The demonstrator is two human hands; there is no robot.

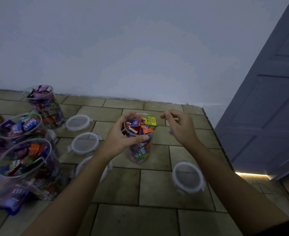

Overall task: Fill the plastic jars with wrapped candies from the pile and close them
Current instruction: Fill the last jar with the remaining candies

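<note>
Left hand [118, 138] grips the full centre jar [140, 150] at its rim; right hand [179, 128] hovers just right of it, loosely curled, empty. Filled jars [24, 167] left of it are lidless and lids [188, 177] lie around it. Closing remains.

The room is dim, with a cool bluish cast over the wall [123, 48] and the tiled floor [157, 184]. The only warm light is a bright yellow strip [251, 174] under the door [268, 116] at the right edge, slightly blown out. Shadows on the floor are soft and faint. The jars [24, 167] by the left edge are smeared with blur (the nearest worst of all), while the candies [140, 125] in the middle jar [139, 150] look fairly sharp. Straight lines bow toward the picture's edges
</note>
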